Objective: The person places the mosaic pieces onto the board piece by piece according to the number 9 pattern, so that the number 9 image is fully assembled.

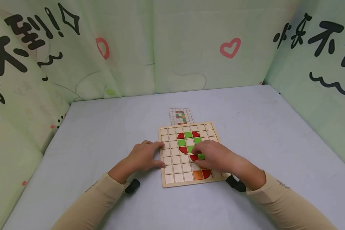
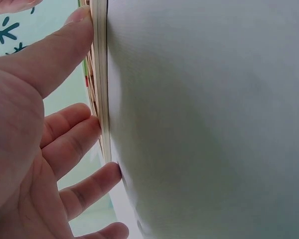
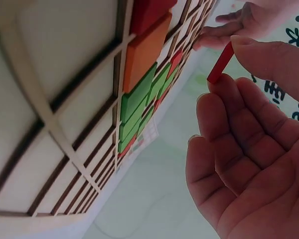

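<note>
A wooden grid board point(image 1: 177, 168) lies on the table with red rounded-corner tiles, green square tiles point(image 1: 188, 134) and an orange square tile point(image 1: 197, 175) in its cells. My right hand point(image 1: 219, 156) is over the board's right half and covers some cells. Between thumb and fingertip it pinches a thin red tile point(image 3: 221, 64), held edge-on to the camera in the right wrist view and off the board. My left hand point(image 1: 142, 156) rests at the board's left edge. Its thumb and fingertips touch the wooden rim point(image 2: 100, 74), the fingers spread and loosely extended.
Behind the board lies a small printed card point(image 1: 173, 118) with a gridded pattern in red, green and orange, its near edge hidden by the board. A white cloth covers the table point(image 1: 109, 127). Pale green curtains point(image 1: 178, 48) with black lettering enclose its back and sides.
</note>
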Available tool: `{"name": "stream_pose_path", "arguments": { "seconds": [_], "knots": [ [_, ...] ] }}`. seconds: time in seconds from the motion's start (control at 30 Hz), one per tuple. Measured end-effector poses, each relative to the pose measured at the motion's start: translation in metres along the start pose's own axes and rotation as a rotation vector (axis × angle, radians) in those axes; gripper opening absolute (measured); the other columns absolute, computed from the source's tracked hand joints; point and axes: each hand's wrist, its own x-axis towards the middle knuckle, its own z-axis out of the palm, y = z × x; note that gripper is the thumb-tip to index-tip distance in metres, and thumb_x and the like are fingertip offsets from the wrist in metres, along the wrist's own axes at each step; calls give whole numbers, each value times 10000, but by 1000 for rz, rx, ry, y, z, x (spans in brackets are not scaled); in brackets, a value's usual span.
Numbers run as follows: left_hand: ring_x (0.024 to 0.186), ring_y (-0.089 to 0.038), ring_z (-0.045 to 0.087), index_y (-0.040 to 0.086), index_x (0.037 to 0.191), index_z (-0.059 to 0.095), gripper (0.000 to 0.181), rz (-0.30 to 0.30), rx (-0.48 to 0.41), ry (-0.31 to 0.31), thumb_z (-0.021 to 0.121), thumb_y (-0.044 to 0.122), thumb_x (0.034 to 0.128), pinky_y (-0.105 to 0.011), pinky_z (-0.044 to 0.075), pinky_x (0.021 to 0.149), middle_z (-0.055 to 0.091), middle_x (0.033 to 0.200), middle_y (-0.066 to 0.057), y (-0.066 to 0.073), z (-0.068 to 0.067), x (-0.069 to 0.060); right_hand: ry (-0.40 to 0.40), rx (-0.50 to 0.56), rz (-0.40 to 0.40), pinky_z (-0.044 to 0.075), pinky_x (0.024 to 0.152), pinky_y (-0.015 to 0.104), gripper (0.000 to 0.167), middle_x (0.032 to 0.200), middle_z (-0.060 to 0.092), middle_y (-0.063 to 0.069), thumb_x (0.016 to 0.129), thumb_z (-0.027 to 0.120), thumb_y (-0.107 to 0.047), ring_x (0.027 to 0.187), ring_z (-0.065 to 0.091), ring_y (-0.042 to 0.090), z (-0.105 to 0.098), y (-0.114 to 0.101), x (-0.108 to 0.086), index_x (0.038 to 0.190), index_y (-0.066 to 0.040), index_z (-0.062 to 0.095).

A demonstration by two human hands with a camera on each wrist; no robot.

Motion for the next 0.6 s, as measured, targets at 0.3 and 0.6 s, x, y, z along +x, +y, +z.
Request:
{"name": "stream_pose_path", "arguments": {
  "seconds": [0.3, 0.6],
  "knots": [
    [1307, -318, 469, 171, 1441, 538, 778, -7, 4, -4, 836, 473, 790, -519, 371, 1038, 611, 1338, -58, 2, -1, -1, -56, 6, 2, 499, 825, 336, 173, 922, 626, -75, 891, 750, -170, 862, 553, 146, 7, -7, 7, 1042, -99, 705],
    [1310, -320, 466, 173, 1441, 540, 777, -12, 0, -6, 838, 471, 789, -518, 365, 1046, 609, 1341, -62, 2, -2, -1, -104, 13, -27, 496, 802, 332, 101, 874, 613, -72, 901, 706, -144, 815, 545, 142, 16, -12, 10, 989, -94, 708]
  ]
}}
